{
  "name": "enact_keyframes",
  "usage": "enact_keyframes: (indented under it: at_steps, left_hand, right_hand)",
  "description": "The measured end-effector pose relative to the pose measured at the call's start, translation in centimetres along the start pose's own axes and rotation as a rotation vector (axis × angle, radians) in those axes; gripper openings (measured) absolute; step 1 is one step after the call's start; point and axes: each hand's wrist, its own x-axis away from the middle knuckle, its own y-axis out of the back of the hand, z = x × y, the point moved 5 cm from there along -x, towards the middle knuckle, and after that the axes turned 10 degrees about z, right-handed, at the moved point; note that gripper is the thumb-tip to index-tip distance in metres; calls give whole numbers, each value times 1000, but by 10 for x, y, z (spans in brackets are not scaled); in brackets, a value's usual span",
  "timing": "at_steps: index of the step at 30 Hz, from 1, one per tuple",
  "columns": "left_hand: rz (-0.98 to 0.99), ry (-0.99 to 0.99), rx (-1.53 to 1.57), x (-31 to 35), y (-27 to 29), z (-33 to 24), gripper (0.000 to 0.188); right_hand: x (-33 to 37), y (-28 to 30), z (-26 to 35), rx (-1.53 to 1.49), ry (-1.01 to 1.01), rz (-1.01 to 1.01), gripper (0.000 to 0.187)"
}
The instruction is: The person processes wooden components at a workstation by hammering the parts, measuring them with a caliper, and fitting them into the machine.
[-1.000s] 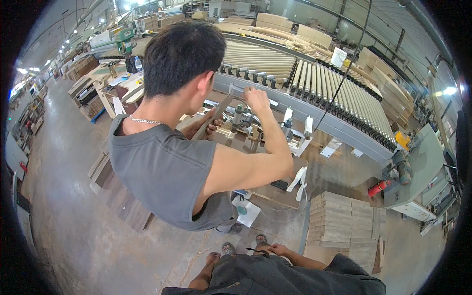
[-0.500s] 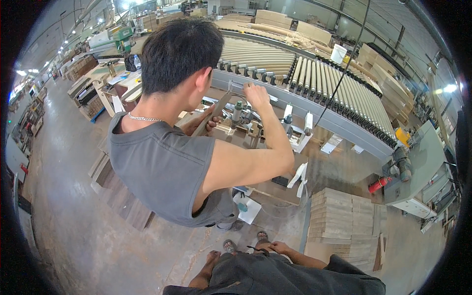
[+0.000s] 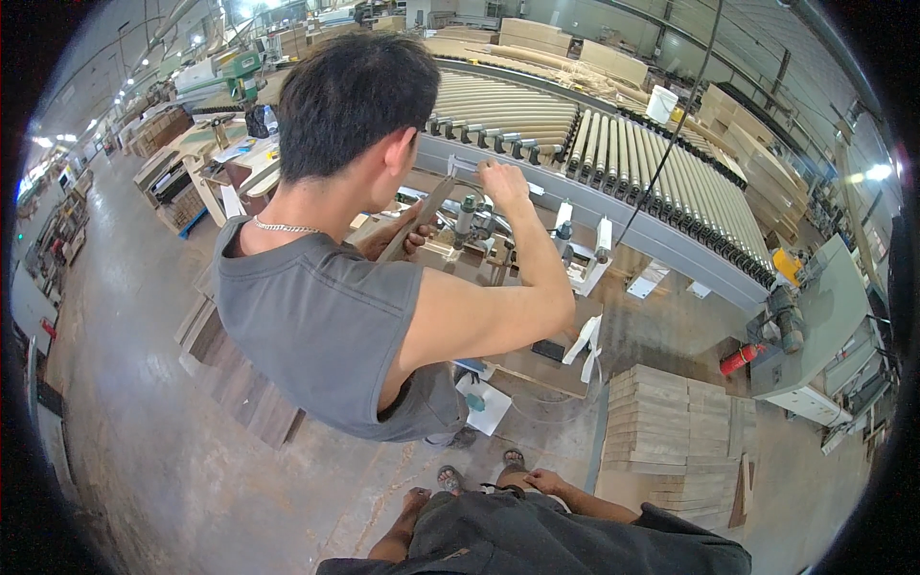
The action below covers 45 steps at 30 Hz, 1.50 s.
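My left hand (image 3: 417, 497) hangs low beside my leg, its fingers curled in, with no object visible in it. My right hand (image 3: 544, 480) rests against the front of my clothing near my thigh, fingers also curled and no object showing. Just ahead stands a co-worker (image 3: 321, 316) in a grey sleeveless top. That person's left hand holds a narrow wooden strip (image 3: 422, 218) at a slant. The person's raised right hand (image 3: 503, 182) holds what looks like a metal caliper (image 3: 464, 165) against the strip's upper end.
Beyond the co-worker runs a roller conveyor (image 3: 652, 172) with a white bucket (image 3: 660, 103) at its far side. Stacked boards (image 3: 671, 431) lie on the floor to my right, near a red fire extinguisher (image 3: 741, 358) and a grey cabinet (image 3: 815, 335). More planks (image 3: 254, 402) lie to the left.
The view has shifted very slightly. My hands stay where they were, and the co-worker keeps the strip and the metal tool in nearly the same place.
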Motion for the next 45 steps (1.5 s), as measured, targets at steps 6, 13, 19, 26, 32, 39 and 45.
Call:
enact_keyframes:
  at_steps: [6,13,19,26,32,39,45]
  left_hand:
    - [-8,-32,-13,2,0,1,41]
    - [-8,35,12,-9,0,14,43]
    - [-49,-83,9,-4,-1,8,45]
    - [-7,-62,-30,-4,-2,-1,44]
    - [-7,-108,-33,-10,-3,4,44]
    - [-11,-58,-63,1,1,-7,44]
    - [-4,-23,34,5,4,-5,45]
  right_hand:
    - [-4,-1,-3,39,35,-19,53]
    - [-8,1,0,67,41,-29,50]
    - [5,7,9,85,35,-58,51]
    - [8,10,11,37,11,17,50]
    - [11,10,11,12,21,-21,50]
    - [7,12,11,47,-4,-1,49]
    - [2,9,6,31,-8,-20,49]
